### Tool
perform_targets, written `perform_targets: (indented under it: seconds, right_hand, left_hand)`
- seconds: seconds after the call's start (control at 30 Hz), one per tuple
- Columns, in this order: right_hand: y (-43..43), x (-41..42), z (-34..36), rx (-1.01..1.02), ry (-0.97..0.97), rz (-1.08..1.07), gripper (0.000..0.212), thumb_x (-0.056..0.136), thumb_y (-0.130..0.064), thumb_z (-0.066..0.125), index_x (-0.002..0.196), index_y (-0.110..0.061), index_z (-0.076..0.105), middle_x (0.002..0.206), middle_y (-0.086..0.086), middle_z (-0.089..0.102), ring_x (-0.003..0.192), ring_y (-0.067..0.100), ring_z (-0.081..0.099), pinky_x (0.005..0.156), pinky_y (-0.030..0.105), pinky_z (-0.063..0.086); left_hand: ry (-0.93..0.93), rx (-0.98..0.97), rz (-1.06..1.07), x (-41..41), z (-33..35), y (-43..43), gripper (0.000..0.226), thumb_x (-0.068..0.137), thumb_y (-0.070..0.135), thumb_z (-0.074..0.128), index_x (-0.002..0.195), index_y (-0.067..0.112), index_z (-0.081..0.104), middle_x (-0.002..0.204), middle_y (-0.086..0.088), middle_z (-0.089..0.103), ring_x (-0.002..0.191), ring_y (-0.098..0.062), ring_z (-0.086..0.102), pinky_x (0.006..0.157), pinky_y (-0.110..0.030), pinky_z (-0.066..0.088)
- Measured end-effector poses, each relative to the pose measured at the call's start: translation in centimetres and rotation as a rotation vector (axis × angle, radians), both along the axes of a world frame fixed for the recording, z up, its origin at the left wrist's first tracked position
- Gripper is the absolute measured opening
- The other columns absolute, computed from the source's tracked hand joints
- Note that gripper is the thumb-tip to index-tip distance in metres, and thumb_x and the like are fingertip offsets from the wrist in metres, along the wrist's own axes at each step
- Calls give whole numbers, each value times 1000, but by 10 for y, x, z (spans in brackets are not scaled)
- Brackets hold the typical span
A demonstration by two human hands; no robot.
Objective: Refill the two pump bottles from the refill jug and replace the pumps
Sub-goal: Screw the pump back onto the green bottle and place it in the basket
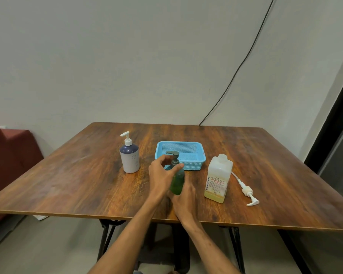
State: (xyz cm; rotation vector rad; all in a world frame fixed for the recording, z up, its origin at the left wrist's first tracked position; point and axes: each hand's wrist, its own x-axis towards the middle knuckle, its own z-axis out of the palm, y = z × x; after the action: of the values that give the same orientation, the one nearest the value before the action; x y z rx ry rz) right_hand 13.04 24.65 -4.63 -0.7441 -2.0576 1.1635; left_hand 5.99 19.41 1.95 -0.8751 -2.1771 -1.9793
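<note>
A small green pump bottle [178,181] stands near the table's middle with its dark grey pump [173,155] on top. My left hand [161,175] curls its thumb and fingers around the pump's collar at the neck. From behind and below, my right hand [183,196] grips the bottle's lower body. A white bottle with a navy shoulder and white pump [129,158] stands to the left, untouched. The translucent refill jug [218,179], holding yellowish liquid low down, stands to the right with its mouth open. Its long white pump [248,192] lies on the table beside it.
An empty light-blue plastic basket [181,155] sits just behind the green bottle. The wooden table [77,184] ends close to me. A black cable [245,60] runs down the wall. A red seat [10,147] stands at the left.
</note>
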Motion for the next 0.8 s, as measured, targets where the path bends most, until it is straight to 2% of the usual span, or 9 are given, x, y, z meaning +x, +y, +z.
perform_targets:
  seconds: [0.07,0.17,0.27,0.33,0.4,0.5,0.63,0.73,0.8]
  right_hand:
    - [0,0,0,0,6,0,83,75,-27,85,143,-34,37,136,-9,56,125,9,54,103,39,51]
    - [2,-1,-1,13,1,-1,77,74,-24,86,137,-35,42,126,-11,61,117,6,58,98,34,54]
    - [3,-1,-2,23,4,-2,77,75,-24,86,138,-35,43,129,-10,60,119,7,57,100,34,52]
    - [2,0,-2,24,9,-3,79,76,-25,85,141,-34,40,133,-9,58,122,8,55,102,34,51]
    - [1,0,-1,24,11,-6,81,77,-26,84,144,-32,39,136,-9,56,125,9,54,103,36,50]
    - [2,-1,-2,28,25,-3,82,77,-26,85,144,-32,39,136,-9,57,126,9,54,103,38,51]
    - [4,-2,-4,23,33,1,78,75,-26,85,140,-33,43,131,-9,59,121,8,57,99,38,54]
    - [5,-3,-6,30,47,0,77,75,-26,85,139,-33,42,129,-11,60,118,7,58,97,39,55]
    - [5,-4,-7,42,40,0,78,75,-26,85,140,-33,41,130,-11,59,119,6,57,98,39,55]
  left_hand:
    - [-22,-20,-34,-2,0,-1,30,82,21,78,111,15,71,109,7,71,102,-6,66,90,-28,57]
    - [-118,-33,-206,-6,-1,-6,31,92,11,66,123,15,66,121,5,69,116,-9,63,98,-32,54]
    - [-195,7,-326,-4,0,-14,41,97,8,57,137,18,54,133,6,61,123,-6,57,97,-21,50]
    - [-171,26,-240,-1,-4,-14,45,93,18,67,136,22,55,133,9,60,121,-5,57,93,-20,52]
    - [-86,29,-83,0,-9,-10,43,82,31,78,122,24,63,121,11,66,113,-5,61,90,-23,54]
    - [-16,31,7,1,-9,-5,32,78,31,82,105,22,69,106,11,70,102,-6,66,85,-22,57]
    - [39,-41,-65,-4,-8,-8,32,88,17,72,120,15,70,116,6,71,111,-6,63,90,-21,55]
    - [-13,-73,-195,-8,-9,-13,37,95,12,61,132,14,62,127,4,66,122,-7,58,100,-30,52]
    - [-47,-67,-234,-6,-9,-13,40,96,14,60,136,17,57,131,4,63,124,-8,57,101,-30,52]
